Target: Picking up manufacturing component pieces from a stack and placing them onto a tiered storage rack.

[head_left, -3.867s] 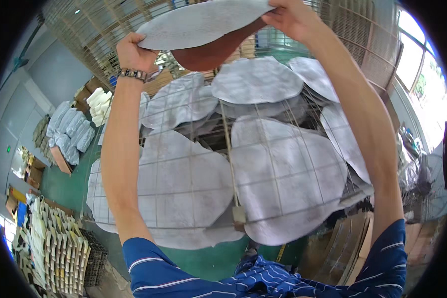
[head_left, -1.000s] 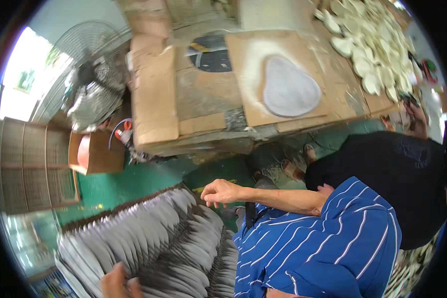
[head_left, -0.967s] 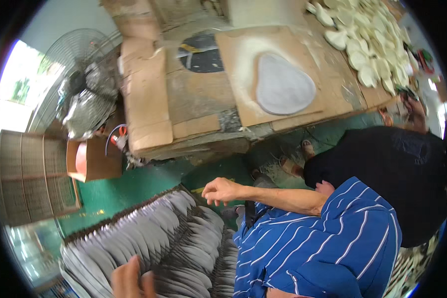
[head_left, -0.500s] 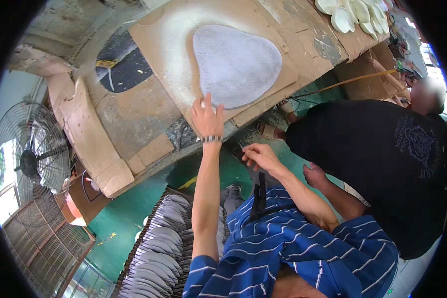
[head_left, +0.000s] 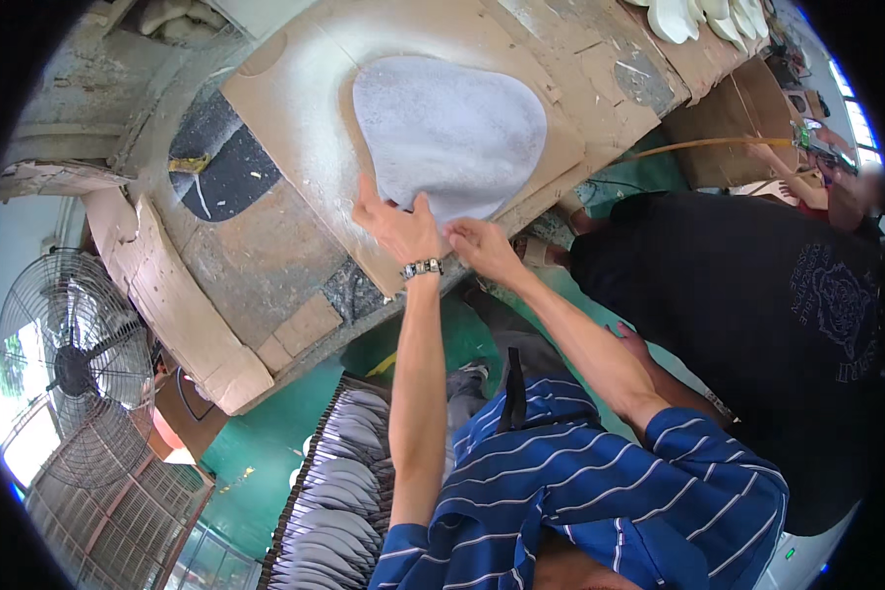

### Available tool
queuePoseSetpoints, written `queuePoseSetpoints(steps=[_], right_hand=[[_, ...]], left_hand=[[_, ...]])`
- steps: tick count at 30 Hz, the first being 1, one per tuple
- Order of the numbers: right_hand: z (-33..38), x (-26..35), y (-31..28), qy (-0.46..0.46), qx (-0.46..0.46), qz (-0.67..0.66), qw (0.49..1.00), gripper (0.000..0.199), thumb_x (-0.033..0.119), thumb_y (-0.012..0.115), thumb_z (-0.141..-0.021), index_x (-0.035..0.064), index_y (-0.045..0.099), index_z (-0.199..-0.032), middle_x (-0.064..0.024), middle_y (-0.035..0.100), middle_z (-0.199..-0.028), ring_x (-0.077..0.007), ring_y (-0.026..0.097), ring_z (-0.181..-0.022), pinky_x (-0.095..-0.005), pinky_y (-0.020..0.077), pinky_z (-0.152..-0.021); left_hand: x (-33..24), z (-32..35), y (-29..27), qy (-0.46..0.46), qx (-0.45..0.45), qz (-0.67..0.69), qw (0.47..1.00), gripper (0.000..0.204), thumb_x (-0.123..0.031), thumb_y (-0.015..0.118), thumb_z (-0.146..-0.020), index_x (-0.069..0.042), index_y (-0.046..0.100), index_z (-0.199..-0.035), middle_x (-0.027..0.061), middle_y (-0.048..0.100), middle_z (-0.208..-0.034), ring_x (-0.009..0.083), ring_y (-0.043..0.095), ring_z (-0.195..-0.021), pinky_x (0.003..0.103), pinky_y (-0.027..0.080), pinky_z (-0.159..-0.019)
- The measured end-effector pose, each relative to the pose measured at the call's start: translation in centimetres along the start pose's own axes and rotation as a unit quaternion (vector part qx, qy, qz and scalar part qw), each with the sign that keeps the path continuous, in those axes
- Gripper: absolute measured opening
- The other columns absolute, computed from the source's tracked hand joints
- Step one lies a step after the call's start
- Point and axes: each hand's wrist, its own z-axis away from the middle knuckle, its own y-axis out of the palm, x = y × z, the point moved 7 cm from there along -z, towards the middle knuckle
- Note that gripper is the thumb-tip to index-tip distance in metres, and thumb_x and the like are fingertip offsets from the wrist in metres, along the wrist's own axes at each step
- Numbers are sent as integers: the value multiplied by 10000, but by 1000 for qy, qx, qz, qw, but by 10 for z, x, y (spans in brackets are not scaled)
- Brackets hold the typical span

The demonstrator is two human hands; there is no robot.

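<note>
The grey sheet [head_left: 452, 133] lay flat on the cardboard-covered bench [head_left: 295, 256]. Half a second before, only our left hand [head_left: 395, 224] had reached its near edge; now our right hand [head_left: 482, 246] had joined it, both pinching that edge with fingers partly curled. A co-worker in black [head_left: 757, 295] crowded the right; a fan [head_left: 69, 364] stood left, stacked sheets [head_left: 339, 492] below.
</note>
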Motion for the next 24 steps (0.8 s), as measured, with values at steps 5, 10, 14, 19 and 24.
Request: queuePoseSetpoints(steps=[5,10,14,19,24], right_hand=[[-30,-17,0,162,8,-333,929,297,141,508,-910,-34,628,-1119,-154,714,-1030,-248,717,-849,-350,566,-712],[-28,-19,-30,203,-34,-333,920,414,279,426,-955,-19,586,-1195,-169,710,-1089,-266,727,-908,-365,576,-718],[-21,68,-7,183,-85,-383,902,550,479,388,-997,39,544,-1289,-129,646,-1289,-278,671,-1088,-406,556,-827],[51,249,61,118,210,-575,782,701,594,376,-991,33,470,-1401,-121,600,-1347,-305,523,-1269,-476,353,-1104],[129,302,151,144,362,-414,823,387,238,539,-1003,27,548,-1327,-90,624,-1297,-235,580,-1191,-402,417,-1054]], left_hand=[[60,0,46,-391,153,537,731,544,31,624,-768,-15,535,-1302,168,564,-1236,347,583,-1092,486,479,-979],[-83,-5,-10,-237,169,712,639,587,26,501,-777,-12,485,-1362,153,569,-1308,312,565,-1174,493,439,-1052],[-122,5,-127,-168,116,703,681,756,22,458,-738,-52,358,-1483,151,496,-1390,324,492,-1286,494,394,-1099],[-125,75,-297,-96,2,702,706,795,39,480,-707,-25,336,-1486,173,513,-1371,345,507,-1285,491,401,-1102],[-141,203,-454,-6,-128,694,708,865,60,511,-685,-32,301,-1519,162,517,-1394,322,522,-1279,448,393,-1110]])
